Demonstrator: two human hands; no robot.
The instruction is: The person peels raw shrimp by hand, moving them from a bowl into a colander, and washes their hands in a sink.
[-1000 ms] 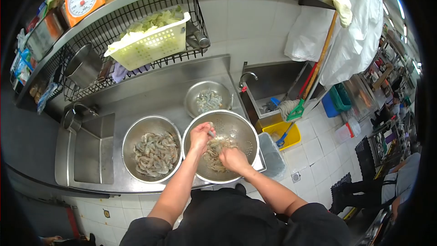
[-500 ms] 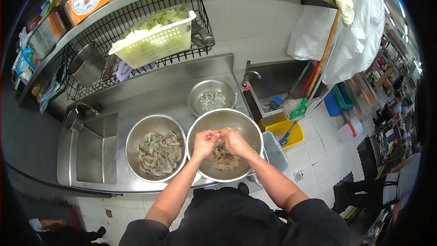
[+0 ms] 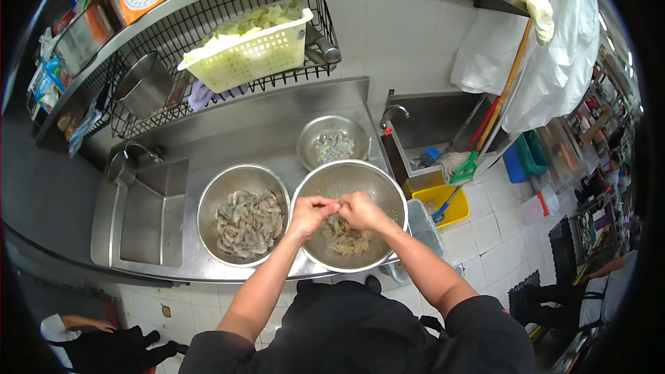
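Observation:
My left hand (image 3: 313, 215) and my right hand (image 3: 360, 210) meet over a perforated metal colander (image 3: 312, 253), fingertips pinched together on a small shrimp mostly hidden by the fingers. Below them, brownish shrimp shells and heads (image 3: 346, 239) lie in the colander. To the left stands a metal bowl (image 3: 208, 228) filled with whole grey shrimp (image 3: 249, 221). Behind the colander, a smaller metal bowl (image 3: 308, 140) holds peeled, pale shrimp (image 3: 334, 145).
A steel sink (image 3: 152, 218) is at the left of the counter. Above it, a wire rack carries a pale basket of leaves (image 3: 249, 55). A second sink (image 3: 443, 131), mop handles (image 3: 509, 83) and a yellow bucket (image 3: 454, 201) are rightward. Other people stand at lower left (image 3: 104, 346) and right (image 3: 603, 291).
The view has shifted slightly, moving the scene rightward. My hands stay pinched together over the colander, their fingers slightly repositioned. More of the person at lower left is visible.

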